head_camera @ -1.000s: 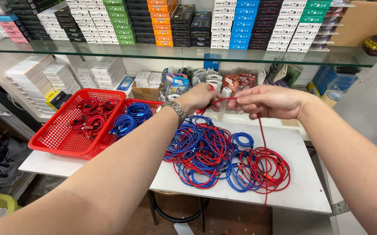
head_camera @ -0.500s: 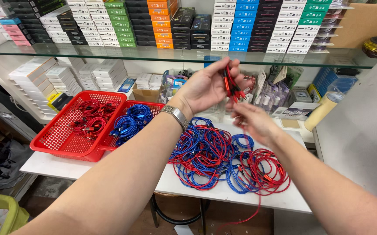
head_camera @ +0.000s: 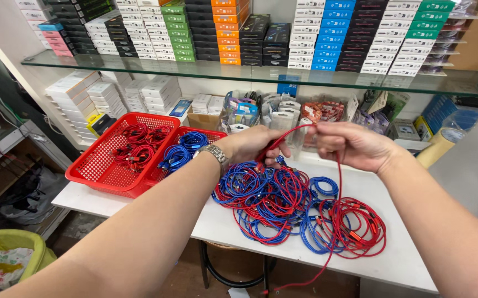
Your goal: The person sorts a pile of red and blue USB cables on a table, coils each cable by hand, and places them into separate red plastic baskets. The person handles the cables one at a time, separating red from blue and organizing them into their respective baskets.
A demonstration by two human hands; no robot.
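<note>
Both the left hand [head_camera: 258, 144] and the right hand [head_camera: 355, 144] pinch with closed fingers a red cable [head_camera: 339, 182] above the cable pile [head_camera: 294, 207] at the middle of the white table [head_camera: 139, 207].

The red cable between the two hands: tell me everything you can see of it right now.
The red cable is thin, glossy and flexible, plastic-coated by its look. The left hand grips one end and the right hand pinches it further along, so it arches between them. From the right hand it drops straight past the table's front edge, ending in a loose curve below. No plug is visible.
</note>
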